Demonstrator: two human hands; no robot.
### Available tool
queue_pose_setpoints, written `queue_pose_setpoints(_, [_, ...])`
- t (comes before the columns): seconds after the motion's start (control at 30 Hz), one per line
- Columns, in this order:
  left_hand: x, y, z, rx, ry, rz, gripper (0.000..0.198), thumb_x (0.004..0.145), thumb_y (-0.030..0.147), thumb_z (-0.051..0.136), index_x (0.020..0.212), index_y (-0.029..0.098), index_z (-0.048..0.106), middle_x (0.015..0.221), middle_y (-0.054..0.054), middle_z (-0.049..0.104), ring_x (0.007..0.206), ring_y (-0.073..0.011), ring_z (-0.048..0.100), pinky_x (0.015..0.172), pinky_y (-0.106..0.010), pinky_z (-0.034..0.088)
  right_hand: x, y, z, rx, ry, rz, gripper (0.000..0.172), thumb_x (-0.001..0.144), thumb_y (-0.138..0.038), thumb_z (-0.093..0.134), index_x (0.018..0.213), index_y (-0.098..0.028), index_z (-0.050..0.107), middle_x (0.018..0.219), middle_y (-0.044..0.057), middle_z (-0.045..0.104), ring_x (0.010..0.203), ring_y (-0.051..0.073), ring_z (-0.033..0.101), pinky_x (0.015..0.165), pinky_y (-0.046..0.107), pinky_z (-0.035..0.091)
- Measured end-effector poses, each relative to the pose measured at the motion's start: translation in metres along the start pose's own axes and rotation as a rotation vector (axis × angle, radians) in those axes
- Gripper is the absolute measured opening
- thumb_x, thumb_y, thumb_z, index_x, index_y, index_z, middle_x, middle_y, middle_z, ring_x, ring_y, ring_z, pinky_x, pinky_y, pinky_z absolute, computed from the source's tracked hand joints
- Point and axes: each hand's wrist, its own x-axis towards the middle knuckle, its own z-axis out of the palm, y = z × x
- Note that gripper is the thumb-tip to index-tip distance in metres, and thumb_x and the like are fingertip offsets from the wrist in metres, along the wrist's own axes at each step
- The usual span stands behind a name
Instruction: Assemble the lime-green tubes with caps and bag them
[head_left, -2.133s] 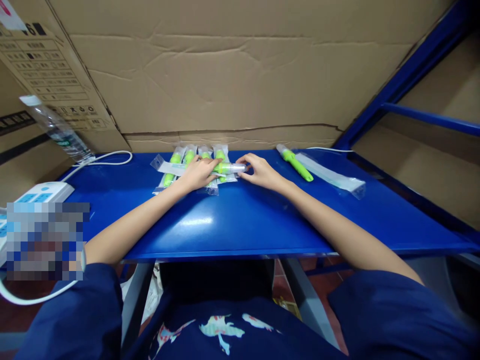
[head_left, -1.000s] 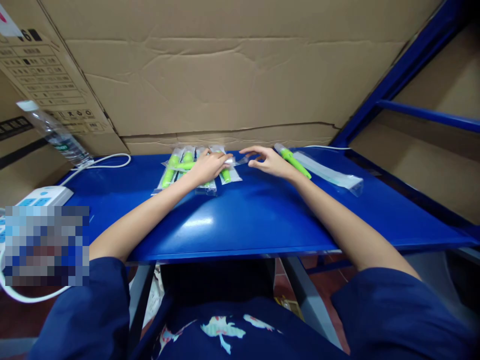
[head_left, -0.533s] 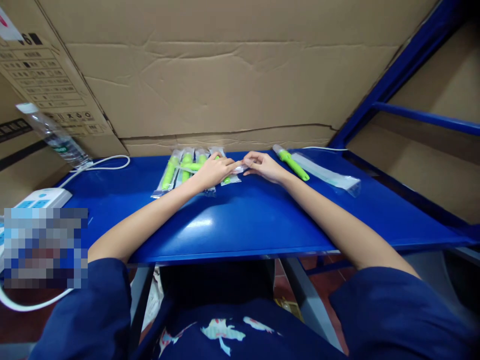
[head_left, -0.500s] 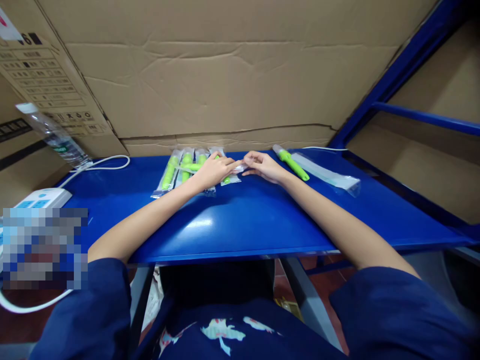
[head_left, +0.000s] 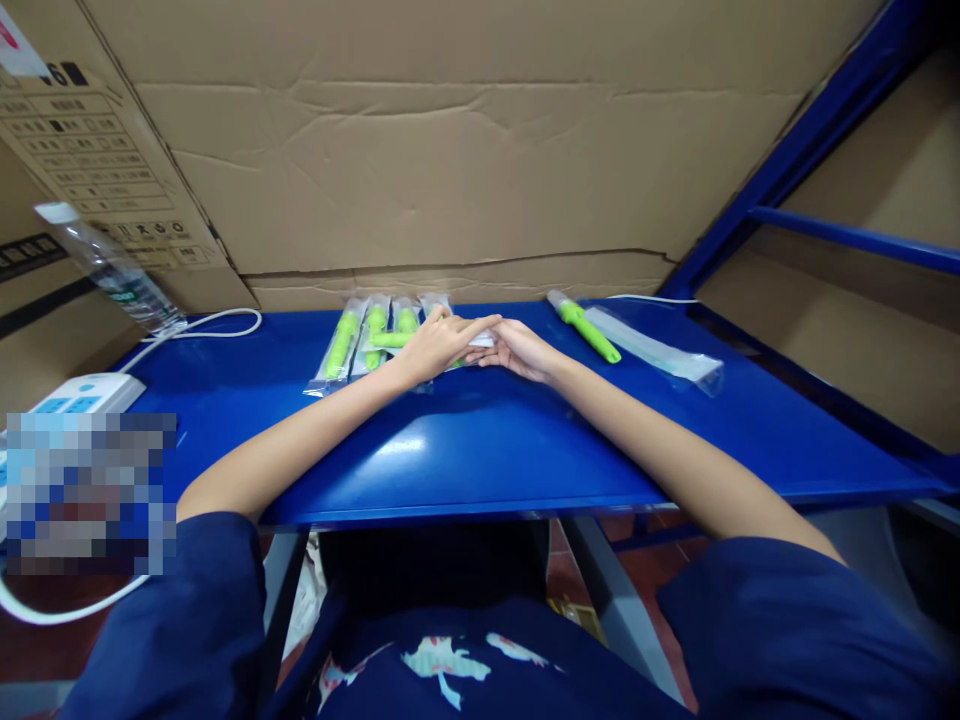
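My left hand (head_left: pixel 439 343) is closed on a clear bag with a green tool (head_left: pixel 388 340) inside, held crosswise. My right hand (head_left: pixel 521 350) meets it at the bag's whitish end (head_left: pixel 482 340), its fingers closed on that end. Beneath and to the left, several bagged green tools lie side by side, one of them the leftmost bagged tool (head_left: pixel 342 345). Right of my hands rest a loose green tool (head_left: pixel 589 330) with a clear tip and a flat clear bag (head_left: pixel 652 348).
A blue table (head_left: pixel 480 450) stands against a cardboard wall (head_left: pixel 420 150). At the left are a plastic bottle (head_left: pixel 116 275), a white power strip (head_left: pixel 97 395) and a white cable (head_left: pixel 225 333). A blue metal frame (head_left: pixel 855 235) rises at the right.
My left fingers have stretched over toward my right hand. My right hand has moved slightly left and lower, its fingers now under the bag's end.
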Motion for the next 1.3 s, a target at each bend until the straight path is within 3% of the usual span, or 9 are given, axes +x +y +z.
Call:
queue_pose_setpoints(0.17, [-0.007,0.000,0.003,-0.026,0.123,-0.040,0.036,0.103,0.033,0.049,0.137,0.026,0.061,0.151,-0.020,0.052,0.117,-0.0264,0.068,0.102,-0.050,0.038,0.002,0.003,-0.003,0.028,0.069,0.026,0.023,0.103,-0.027,0.051,0.089,-0.015,0.064,0.075,0.009,0.074,0.066,0.017,0.074,0.071,0.029,0.064])
queue_pose_setpoints(0.37, [-0.002,0.007,0.004,-0.060,0.143,0.001,0.036,0.107,0.031,0.039,0.109,0.025,0.074,0.133,-0.009,0.070,0.126,-0.0241,0.064,0.109,-0.052,0.031,0.001,-0.001,-0.006,0.072,0.090,0.128,0.030,0.105,-0.025,0.044,0.086,-0.016,0.066,0.070,0.004,0.070,0.058,0.011,0.066,0.056,0.019,0.056])
queue_pose_setpoints(0.47, [0.001,0.015,-0.003,-0.039,0.117,0.024,0.040,0.108,0.033,0.034,0.113,0.023,0.073,0.138,-0.010,0.067,0.127,-0.0228,0.062,0.109,-0.048,0.031,0.000,-0.003,-0.009,0.016,0.069,0.111,0.019,0.099,-0.023,0.058,0.083,-0.016,0.067,0.068,0.003,0.067,0.058,0.010,0.062,0.055,0.018,0.053])
queue_pose_setpoints(0.57, [-0.012,0.022,-0.023,0.009,0.118,0.002,0.042,0.106,0.040,0.041,0.137,0.020,0.060,0.154,-0.017,0.050,0.137,-0.0261,0.053,0.111,-0.047,0.032,0.000,-0.006,-0.016,-0.090,0.065,0.028,0.012,0.087,-0.023,0.075,0.082,-0.014,0.069,0.069,0.002,0.066,0.055,0.008,0.058,0.053,0.018,0.050])
queue_pose_setpoints(0.73, [-0.087,0.000,-0.079,0.142,0.006,-0.319,0.057,0.099,0.045,0.049,0.152,0.022,0.044,0.163,-0.018,0.037,0.150,-0.0335,0.034,0.115,-0.052,0.028,0.002,-0.015,-0.030,-0.255,0.108,-0.104,0.020,0.080,-0.035,0.078,0.089,-0.018,0.072,0.068,0.003,0.064,0.053,0.011,0.051,0.049,0.025,0.046])
queue_pose_setpoints(0.9, [-0.198,-0.036,-0.130,0.218,-0.345,-0.858,0.066,0.096,0.053,0.042,0.153,0.019,0.042,0.153,-0.022,0.049,0.149,-0.0407,0.033,0.115,-0.063,0.027,0.005,-0.020,-0.037,-0.329,0.117,-0.164,0.021,0.077,-0.040,0.075,0.086,-0.022,0.069,0.071,0.005,0.063,0.056,0.014,0.051,0.050,0.030,0.045])
queue_pose_setpoints(1.03, [-0.263,-0.037,-0.154,0.251,-0.507,-1.201,0.082,0.096,0.063,0.024,0.157,0.008,0.029,0.159,-0.029,0.036,0.151,-0.0449,0.028,0.110,-0.074,0.026,0.008,-0.020,-0.038,-0.359,0.110,-0.175,0.023,0.074,-0.043,0.076,0.086,-0.024,0.068,0.072,0.005,0.063,0.058,0.016,0.051,0.051,0.032,0.044])
queue_pose_setpoints(1.13, [-0.286,-0.029,-0.160,0.292,-0.497,-1.297,0.088,0.094,0.068,0.023,0.159,0.009,0.023,0.162,-0.029,0.032,0.151,-0.0446,0.028,0.111,-0.076,0.023,0.009,-0.021,-0.037,-0.376,0.113,-0.197,0.025,0.073,-0.046,0.076,0.086,-0.025,0.068,0.074,0.006,0.064,0.060,0.017,0.052,0.051,0.033,0.044])
queue_pose_setpoints(1.3, [-0.290,-0.023,-0.165,0.295,-0.477,-1.340,0.086,0.094,0.070,0.016,0.160,0.015,0.015,0.163,-0.023,0.033,0.152,-0.0407,0.030,0.114,-0.074,0.018,0.005,-0.022,-0.035,-0.371,0.130,-0.173,0.024,0.074,-0.044,0.076,0.084,-0.024,0.069,0.075,0.007,0.063,0.059,0.017,0.053,0.052,0.034,0.045])
